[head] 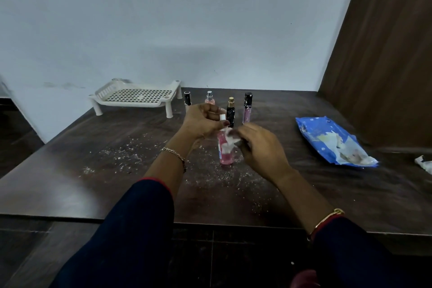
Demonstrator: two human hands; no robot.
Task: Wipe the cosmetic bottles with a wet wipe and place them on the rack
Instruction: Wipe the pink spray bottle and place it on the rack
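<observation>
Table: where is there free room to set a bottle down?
The rack is bare. The table is open between the right hand and the pack, and at left before the rack, though speckled with crumbs. Crowded: four bottles stand just behind the left hand.
</observation>
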